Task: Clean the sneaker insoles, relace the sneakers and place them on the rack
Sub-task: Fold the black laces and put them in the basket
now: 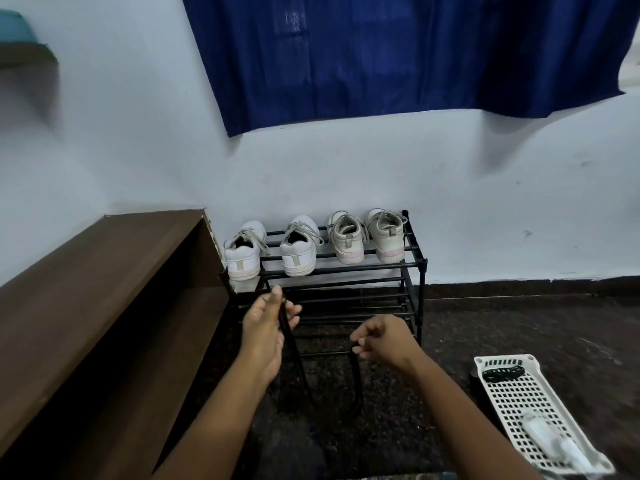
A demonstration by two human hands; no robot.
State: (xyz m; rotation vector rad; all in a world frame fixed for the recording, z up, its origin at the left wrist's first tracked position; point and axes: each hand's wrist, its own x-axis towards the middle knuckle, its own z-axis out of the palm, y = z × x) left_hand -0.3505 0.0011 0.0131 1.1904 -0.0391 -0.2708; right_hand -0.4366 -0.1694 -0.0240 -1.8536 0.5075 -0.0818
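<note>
Two hands point(381, 341) apart, black lace point(356, 379) between

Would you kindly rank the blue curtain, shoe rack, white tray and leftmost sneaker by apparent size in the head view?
1. blue curtain
2. shoe rack
3. white tray, enlarged by nearness
4. leftmost sneaker

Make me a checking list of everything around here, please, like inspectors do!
Surface: dark speckled floor.
Job's things: white sneaker pair and beige sneaker pair, laced, on the top tier of the black shoe rack; black shoelace looped between both hands.
Clutter: white perforated tray holding a second black lace and a blurred white item.
Hands: left hand holds the shoelace; right hand pinches it.
Cables: nothing seen.
Surroundings: blue curtain, white wall, brown wooden bench.
</note>
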